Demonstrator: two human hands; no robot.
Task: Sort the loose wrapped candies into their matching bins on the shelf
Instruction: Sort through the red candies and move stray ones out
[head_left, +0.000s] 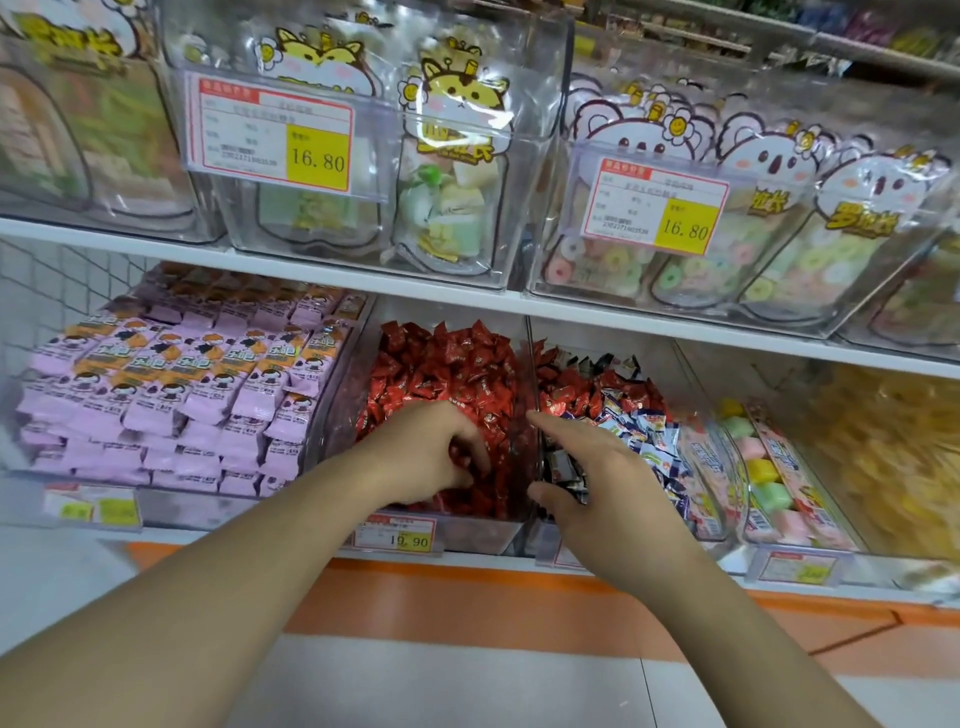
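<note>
Shop shelving filled the view, with the clear plastic bin of red wrapped candies (447, 374) as the landmark. Nearest, the left hand (431, 452) lay inside that bin, fingers (467, 457) curled into the red pile, apparently gathering pieces. Just right of it, the right hand (597, 467) reached into the mixed bin of red and blue-white wrapped candies (623, 410), thumb and fingers spread, holding nothing visible. Picking strays looked under way; next, a red piece should cross over the clear divider (532, 364).

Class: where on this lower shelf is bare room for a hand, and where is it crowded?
Free: the red candy bin's bare left side, beside the pink packets. Crowded: the mixed bin, heaped.
</note>
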